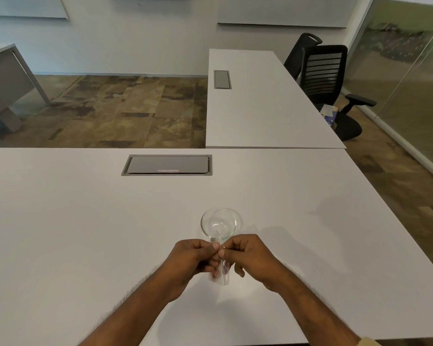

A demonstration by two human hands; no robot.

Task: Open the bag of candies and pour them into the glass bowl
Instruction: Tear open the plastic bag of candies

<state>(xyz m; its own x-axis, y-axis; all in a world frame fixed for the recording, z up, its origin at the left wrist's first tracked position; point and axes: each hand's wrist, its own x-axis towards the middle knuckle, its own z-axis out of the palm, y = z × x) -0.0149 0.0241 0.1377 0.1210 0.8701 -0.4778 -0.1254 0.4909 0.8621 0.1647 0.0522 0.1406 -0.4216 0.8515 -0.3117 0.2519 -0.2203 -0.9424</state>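
A small clear plastic bag of candies [222, 272] hangs between my two hands above the white table. My left hand [194, 258] pinches its top edge from the left, and my right hand [248, 254] pinches the same edge from the right, fingertips nearly touching. The bag is blurred; a few pinkish candies show faintly at its lower part. Just beyond my hands stands a small empty glass bowl [220, 224] on the table, its near rim partly hidden by the bag's top.
The white table [85, 233] has a grey cable hatch [167, 165] at its far side. A second white table [260, 101] joins at the far right, with black office chairs [323, 73] beside it. Carpeted floor lies beyond.
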